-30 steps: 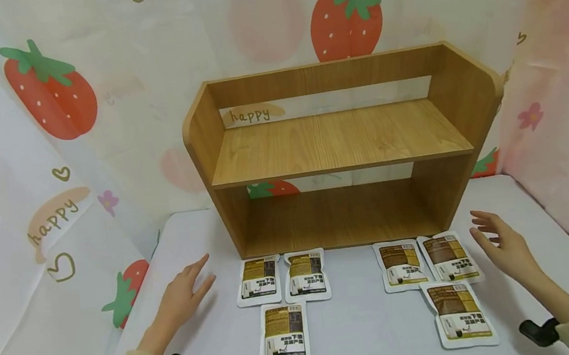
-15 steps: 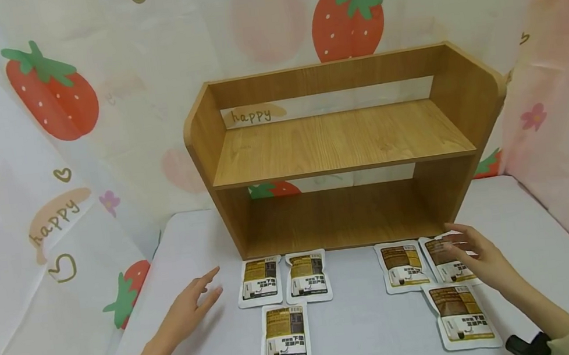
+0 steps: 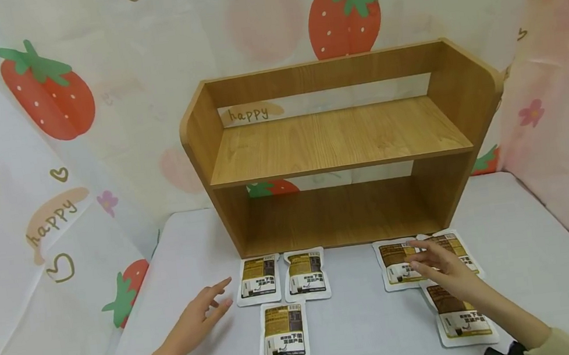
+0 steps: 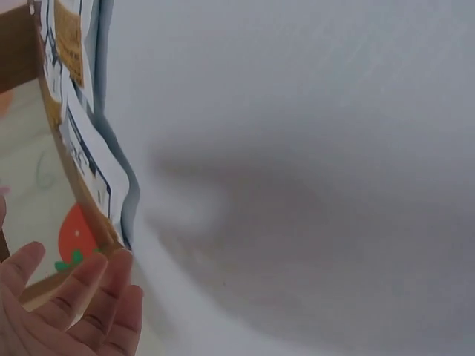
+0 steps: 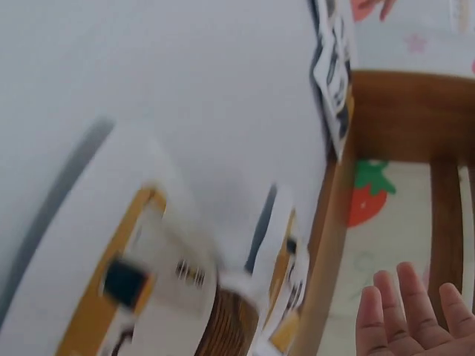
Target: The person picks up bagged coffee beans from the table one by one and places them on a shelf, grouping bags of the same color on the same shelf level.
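Observation:
Several flat white sachets with brown-and-gold labels lie in two groups before the shelf. My right hand (image 3: 445, 270) hovers with loosely bent fingers over the right group, holding nothing. Its fingertips overlap the inner back sachet (image 3: 392, 273), and the hand partly covers the outer back sachet (image 3: 457, 242) and the top of the front sachet (image 3: 465, 327). My left hand (image 3: 191, 326), fingers extended, is just left of the other group. Nearest to it is the leftmost sachet (image 3: 258, 283); beside that lie another back sachet (image 3: 306, 277) and a front sachet (image 3: 283, 334).
A two-tier wooden shelf (image 3: 338, 139) stands at the back of the white-covered table (image 3: 360, 333), its front edge right behind the sachets. Curtains (image 3: 128, 101) printed with strawberries hang behind and at both sides. Each wrist wears a black camera strap.
My right hand has moved left from beside the right group to over its back sachets. My left hand has shifted slightly right and toward me. The sachets lie as before.

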{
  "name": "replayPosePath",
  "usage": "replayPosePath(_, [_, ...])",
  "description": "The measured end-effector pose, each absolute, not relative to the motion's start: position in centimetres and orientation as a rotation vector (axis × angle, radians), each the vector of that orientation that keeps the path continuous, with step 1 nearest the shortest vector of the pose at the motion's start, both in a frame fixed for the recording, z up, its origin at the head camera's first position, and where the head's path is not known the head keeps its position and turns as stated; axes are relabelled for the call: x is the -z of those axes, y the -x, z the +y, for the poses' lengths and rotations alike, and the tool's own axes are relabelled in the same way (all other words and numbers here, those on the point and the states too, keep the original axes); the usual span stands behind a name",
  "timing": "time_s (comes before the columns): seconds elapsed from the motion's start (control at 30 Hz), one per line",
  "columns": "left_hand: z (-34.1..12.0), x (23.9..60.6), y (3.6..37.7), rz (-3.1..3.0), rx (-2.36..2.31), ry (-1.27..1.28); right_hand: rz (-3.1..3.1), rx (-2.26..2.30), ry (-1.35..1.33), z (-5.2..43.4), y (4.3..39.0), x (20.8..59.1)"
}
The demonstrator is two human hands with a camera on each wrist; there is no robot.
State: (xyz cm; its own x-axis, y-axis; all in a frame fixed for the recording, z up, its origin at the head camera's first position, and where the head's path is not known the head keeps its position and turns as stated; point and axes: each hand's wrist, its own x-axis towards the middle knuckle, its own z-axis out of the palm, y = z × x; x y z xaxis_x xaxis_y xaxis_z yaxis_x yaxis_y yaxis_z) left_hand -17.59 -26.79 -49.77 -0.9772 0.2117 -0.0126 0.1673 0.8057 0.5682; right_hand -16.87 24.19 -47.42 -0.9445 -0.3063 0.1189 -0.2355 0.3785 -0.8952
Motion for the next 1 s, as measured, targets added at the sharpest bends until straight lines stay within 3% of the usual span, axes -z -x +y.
replayPosePath(0.2, [-26.0,49.9,16.8,2.875,-0.930,-0.282,2.381,1.705,0.580,22.3,16.5,47.6])
replayPosePath(0.67, [-24.9,51.0,15.1,2.729,-0.949,-0.526,2.226,1.646,0.473,18.0,15.2,48.9])
replayPosePath(1.0, [-24.2,50.8,15.1,2.615,-1.002,-0.534,2.146,1.671,0.609,15.2,15.0,50.5])
